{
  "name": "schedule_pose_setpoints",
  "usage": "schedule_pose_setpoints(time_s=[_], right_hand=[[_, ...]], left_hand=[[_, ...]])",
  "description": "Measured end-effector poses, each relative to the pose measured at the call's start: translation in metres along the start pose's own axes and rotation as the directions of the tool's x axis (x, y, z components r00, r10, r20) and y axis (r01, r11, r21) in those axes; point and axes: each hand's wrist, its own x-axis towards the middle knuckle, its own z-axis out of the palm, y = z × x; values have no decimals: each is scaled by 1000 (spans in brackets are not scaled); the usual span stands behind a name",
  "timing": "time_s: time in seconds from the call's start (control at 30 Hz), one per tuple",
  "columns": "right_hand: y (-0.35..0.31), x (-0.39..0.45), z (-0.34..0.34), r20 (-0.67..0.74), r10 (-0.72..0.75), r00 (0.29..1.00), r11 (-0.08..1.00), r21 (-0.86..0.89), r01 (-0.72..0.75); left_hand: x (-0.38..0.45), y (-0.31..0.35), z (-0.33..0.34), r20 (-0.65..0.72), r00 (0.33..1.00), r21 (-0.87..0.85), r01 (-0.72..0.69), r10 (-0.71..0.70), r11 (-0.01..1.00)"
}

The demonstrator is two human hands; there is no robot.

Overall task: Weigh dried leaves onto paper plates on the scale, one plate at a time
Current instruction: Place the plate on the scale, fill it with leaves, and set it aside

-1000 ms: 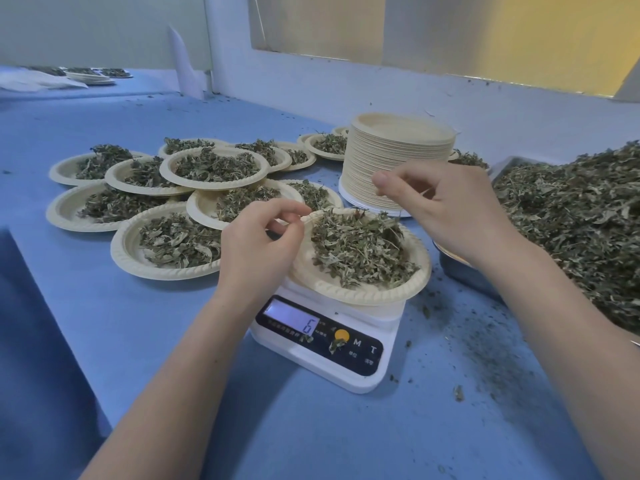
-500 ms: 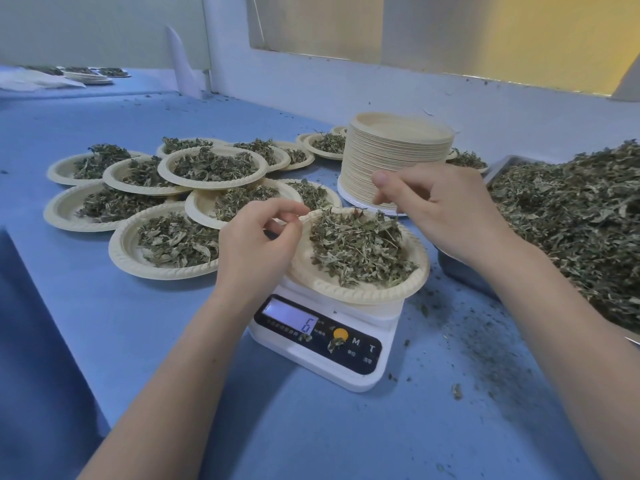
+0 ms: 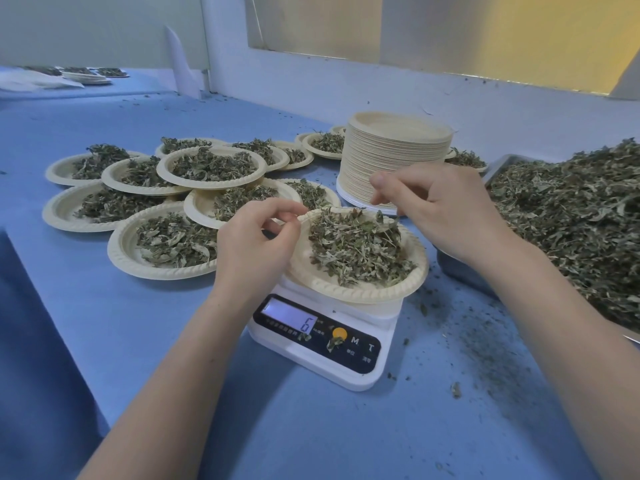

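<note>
**Loaded plate on scale: handling assessment**

Nearest, the scale (image 3: 320, 336) stands on the blue table (image 3: 138, 323); its display (image 3: 289, 315) reads 6. On its platform sits 1 paper plate (image 3: 353, 287) carrying a heap of dried leaves (image 3: 356, 249). The left hand (image 3: 256, 242) pinches the plate's left rim, thumb and forefinger closed on it. The right hand (image 3: 446, 209) hovers at the far-right rim, fingers curled; whether they pinch leaves cannot be told.

Judgement: the plate looks light and thin, likely to flex; the leaves look brittle and loose. Lift by opposite rims, level.

Farther left lie filled plates (image 3: 211, 168); beyond, a stack of empty plates (image 3: 394, 157); right, the leaf tray (image 3: 571, 230).
</note>
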Motion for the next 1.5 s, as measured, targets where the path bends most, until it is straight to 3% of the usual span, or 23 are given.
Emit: schedule_pose_setpoints(time_s=[0.17,0.37,0.5,0.63,0.77,0.9,1.07,1.17,1.3,1.5], right_hand=[[-5,-1,-1,27,-3,1000,997,71,1],[-11,-3,-1,177,5,984,982,184,-38],[-12,-5,-12,139,17,990,935,349,-65],[-6,-11,-30,78,32,996,939,338,-57],[9,-24,-50,76,87,993,971,215,-102],[33,-31,-71,80,128,989,992,-16,-127],[76,-36,-92,134,278,951,934,-271,-235],[100,-40,-94,268,420,867,856,-435,-280],[121,-44,-78,482,520,706,800,-564,-204],[123,-48,-55,406,396,824,838,-527,-143]], left_hand=[[1,-1,-1,-4,1000,1,-2,2,1000],[-2,9,5,-19,996,-6,-82,82,997],[2,27,14,-3,985,15,-175,175,985],[8,50,31,95,961,50,-265,259,963],[12,75,58,201,929,46,-326,311,944],[12,97,99,297,891,75,-380,343,922],[8,114,162,486,839,203,-379,243,903],[5,119,194,601,788,316,-384,130,868],[4,113,219,698,713,460,-378,-65,804],[5,114,221,752,650,527,-491,-112,693]])
